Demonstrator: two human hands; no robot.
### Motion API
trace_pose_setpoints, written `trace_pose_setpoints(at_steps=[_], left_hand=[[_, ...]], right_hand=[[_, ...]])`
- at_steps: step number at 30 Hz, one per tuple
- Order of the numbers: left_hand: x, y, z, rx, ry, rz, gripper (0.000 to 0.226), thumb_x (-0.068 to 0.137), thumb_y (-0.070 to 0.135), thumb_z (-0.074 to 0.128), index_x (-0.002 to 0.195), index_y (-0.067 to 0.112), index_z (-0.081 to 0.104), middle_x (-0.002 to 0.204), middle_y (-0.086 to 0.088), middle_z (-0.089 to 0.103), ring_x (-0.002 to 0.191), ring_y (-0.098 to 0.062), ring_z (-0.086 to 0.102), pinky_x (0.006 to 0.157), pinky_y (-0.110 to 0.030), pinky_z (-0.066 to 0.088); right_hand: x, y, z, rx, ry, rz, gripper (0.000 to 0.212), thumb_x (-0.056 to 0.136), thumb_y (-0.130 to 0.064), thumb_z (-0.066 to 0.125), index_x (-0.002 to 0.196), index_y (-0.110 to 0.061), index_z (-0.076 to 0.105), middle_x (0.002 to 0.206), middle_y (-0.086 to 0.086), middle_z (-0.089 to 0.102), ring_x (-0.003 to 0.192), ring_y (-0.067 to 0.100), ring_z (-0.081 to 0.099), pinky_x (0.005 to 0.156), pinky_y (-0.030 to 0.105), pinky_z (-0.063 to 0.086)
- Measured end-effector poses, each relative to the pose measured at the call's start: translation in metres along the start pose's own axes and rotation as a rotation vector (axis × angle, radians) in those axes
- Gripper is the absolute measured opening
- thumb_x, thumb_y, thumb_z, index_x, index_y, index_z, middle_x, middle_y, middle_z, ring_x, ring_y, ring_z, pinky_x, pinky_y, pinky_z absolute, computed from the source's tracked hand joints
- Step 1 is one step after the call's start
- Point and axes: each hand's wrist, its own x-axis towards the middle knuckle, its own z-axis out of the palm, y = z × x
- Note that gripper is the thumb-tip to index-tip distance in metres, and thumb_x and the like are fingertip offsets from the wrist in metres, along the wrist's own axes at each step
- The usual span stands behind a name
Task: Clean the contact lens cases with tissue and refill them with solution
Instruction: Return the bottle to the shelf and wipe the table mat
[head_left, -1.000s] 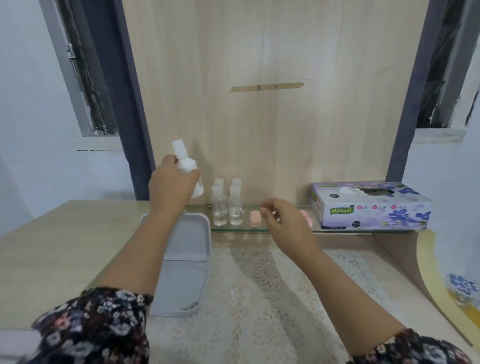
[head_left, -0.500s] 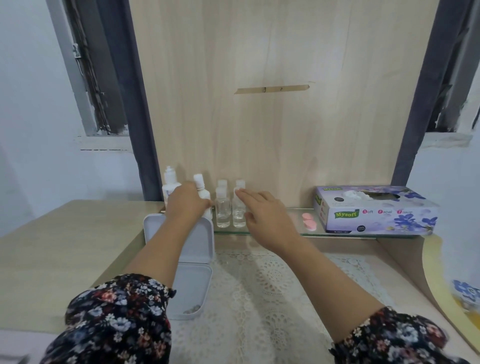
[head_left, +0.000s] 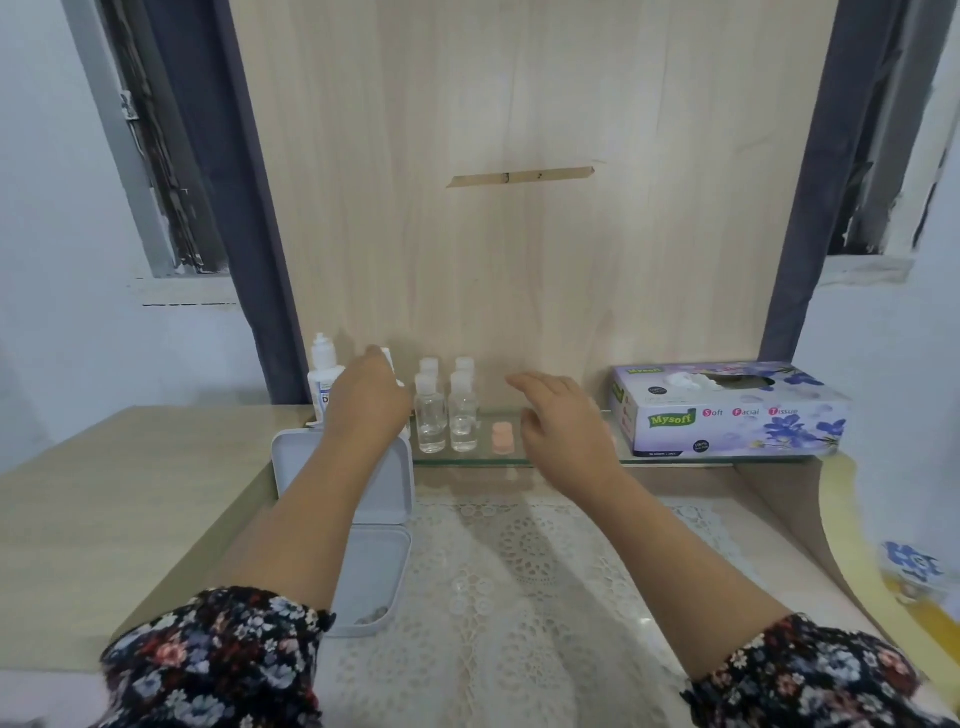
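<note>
We note the left hand (head_left: 369, 400) curled around a small white solution bottle (head_left: 388, 364) at 10 o'clock. Right hand (head_left: 563, 415) spread, holding nothing, just beside the pink lens case (head_left: 502, 437) on the glass shelf (head_left: 675, 459).

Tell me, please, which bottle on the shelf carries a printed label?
The tall white bottle at the far left end, beside the left hand; the small clear bottles to its right are unlabelled.

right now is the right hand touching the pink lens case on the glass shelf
Apart. The head view shows the right hand open above the glass shelf, with a strip of shelf between it and the pink lens case.
</note>
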Motion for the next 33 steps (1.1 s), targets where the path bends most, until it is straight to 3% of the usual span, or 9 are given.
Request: trace_pose_setpoints(at_steps=[3,5,7,11,16,21,24,28,33], left_hand=[[-0.01,0.018,0.007,-0.021,0.289,0.231,0.042,0.078,-0.002,0.046,0.119,-0.001,0.053,0.114,-0.019,0.057,0.105,-0.038,0.049,0.079,-0.045,0.044],[-0.014,0.036,0.017,-0.051,0.385,0.352,0.048,0.073,0.002,0.048,0.121,0.0,0.057,0.115,-0.02,0.059,0.104,-0.04,0.049,0.082,-0.046,0.046],[-0.018,0.06,0.031,-0.111,0.334,0.437,0.047,0.071,0.004,0.048,0.117,0.001,0.06,0.111,-0.02,0.062,0.102,-0.04,0.051,0.084,-0.046,0.047],[-0.039,0.108,0.064,-0.144,0.063,0.635,0.045,0.069,0.005,0.048,0.111,0.003,0.064,0.112,-0.015,0.064,0.106,-0.036,0.053,0.09,-0.045,0.046],[-0.065,0.149,0.103,-0.07,-0.232,0.781,0.051,0.084,0.006,0.05,0.135,0.011,0.048,0.145,-0.005,0.044,0.139,-0.022,0.029,0.11,-0.039,0.026],[-0.071,0.16,0.111,-0.125,-0.261,0.772,0.053,0.083,0.0,0.051,0.136,0.009,0.047,0.142,-0.006,0.047,0.139,-0.021,0.028,0.106,-0.038,0.026],[-0.072,0.162,0.113,-0.133,-0.27,0.754,0.054,0.082,-0.002,0.051,0.135,0.008,0.048,0.14,-0.009,0.049,0.136,-0.024,0.034,0.106,-0.036,0.025],[-0.071,0.162,0.113,-0.135,-0.289,0.742,0.052,0.081,-0.002,0.05,0.132,0.009,0.051,0.135,-0.008,0.052,0.129,-0.026,0.04,0.104,-0.036,0.028],[-0.068,0.158,0.117,-0.079,-0.332,0.724,0.057,0.085,0.005,0.051,0.14,0.015,0.043,0.149,-0.001,0.04,0.142,-0.024,0.023,0.113,-0.041,0.023]], right_hand=[[-0.002,0.025,-0.013,-0.009,0.154,0.128,0.038,0.086,0.001,0.051,0.12,-0.008,0.065,0.117,0.012,0.066,0.111,0.033,0.055,0.093,0.04,0.044],[-0.001,0.043,-0.026,-0.049,0.183,0.239,0.035,0.088,-0.003,0.051,0.12,-0.008,0.065,0.116,0.014,0.065,0.112,0.034,0.052,0.092,0.04,0.042],[0.001,0.064,-0.04,-0.113,0.216,0.315,0.034,0.088,-0.004,0.051,0.118,-0.005,0.065,0.116,0.017,0.064,0.111,0.037,0.05,0.09,0.041,0.039],[0.001,0.101,-0.069,-0.263,0.227,0.454,0.037,0.085,-0.002,0.05,0.119,-0.001,0.064,0.116,0.023,0.062,0.111,0.04,0.047,0.088,0.043,0.036],[0.006,0.122,-0.083,-0.294,0.093,0.586,0.024,0.084,-0.011,0.049,0.093,0.003,0.067,0.096,0.024,0.064,0.098,0.04,0.052,0.077,0.04,0.044],[0.009,0.126,-0.08,-0.364,0.091,0.567,0.025,0.085,-0.015,0.047,0.076,-0.005,0.068,0.08,0.018,0.066,0.08,0.036,0.057,0.066,0.034,0.041],[0.009,0.127,-0.078,-0.384,0.112,0.565,0.027,0.089,-0.015,0.044,0.079,-0.005,0.068,0.081,0.016,0.067,0.075,0.034,0.055,0.066,0.034,0.038],[0.009,0.123,-0.082,-0.188,0.209,0.595,0.027,0.099,-0.02,0.04,0.105,-0.007,0.063,0.097,0.012,0.065,0.088,0.032,0.056,0.073,0.036,0.039],[0.006,0.099,-0.099,0.234,0.482,0.51,0.017,0.104,-0.023,0.033,0.103,-0.015,0.049,0.093,-0.002,0.056,0.08,0.017,0.049,0.067,0.028,0.032]])
